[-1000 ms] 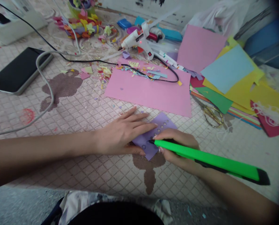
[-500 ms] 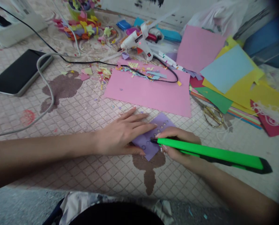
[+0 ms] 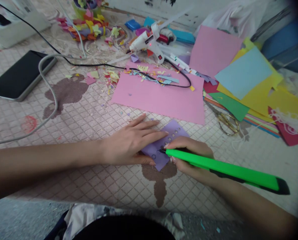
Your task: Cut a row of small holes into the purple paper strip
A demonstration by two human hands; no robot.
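A small purple paper [image 3: 159, 163] lies on the quilted tablecloth, with a row of small round holes towards its far right edge and drawn circles nearer me. My left hand [image 3: 132, 141] rests on the paper's left side, fingers spread. In my right hand [image 3: 189, 155] is a bright green utility knife [image 3: 221, 168] with a black end, gripped like a pen. Its dark tip touches the paper at a drawn circle between the holes and the nearest circle. The right fingertips partly cover the paper's right edge.
Beyond the hands lies pink paper [image 3: 159, 100] with paper scraps and a black cord across it. A white glue gun [image 3: 149, 43] stands behind it. Gold-handled scissors [image 3: 226, 123] and coloured sheets [image 3: 246, 75] are at right. A black phone-like device [image 3: 19, 76] and grey cable [image 3: 55, 96] are at left.
The knife's tip has shifted slightly left on the purple paper, and its rear end has dropped a little towards me. My left hand has stayed in place.
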